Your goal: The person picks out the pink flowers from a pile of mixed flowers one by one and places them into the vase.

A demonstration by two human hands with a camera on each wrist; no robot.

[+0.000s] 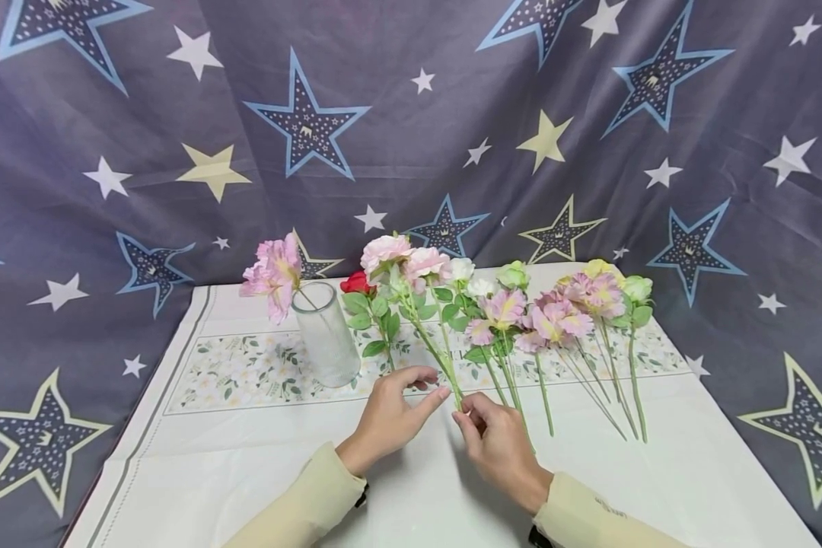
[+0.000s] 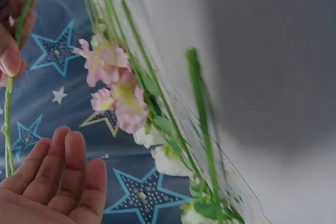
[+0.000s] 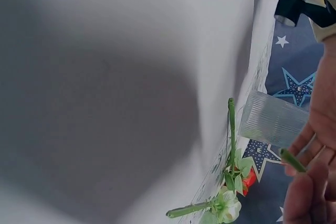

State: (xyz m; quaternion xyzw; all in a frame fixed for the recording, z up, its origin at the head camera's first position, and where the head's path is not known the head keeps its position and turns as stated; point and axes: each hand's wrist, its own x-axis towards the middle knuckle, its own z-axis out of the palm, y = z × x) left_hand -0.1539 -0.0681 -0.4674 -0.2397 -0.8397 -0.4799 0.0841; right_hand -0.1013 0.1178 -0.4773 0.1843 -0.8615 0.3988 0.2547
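Note:
My right hand pinches the lower green stem of a pale pink double-headed flower, which tilts up and to the left over the table. The cut end of that stem pokes out past the right fingers in the right wrist view. My left hand is beside the stem, palm towards it and fingers loosely bent, holding nothing. In the left wrist view, the left fingers are spread below the right hand. A clear ribbed glass vase stands to the left with one pink-purple ruffled flower leaning out of it.
A red rose lies just right of the vase. Several more flowers, including white blooms, pink-yellow ruffled ones and a green one, lie across the patterned cloth strip. A starred curtain hangs behind the white table.

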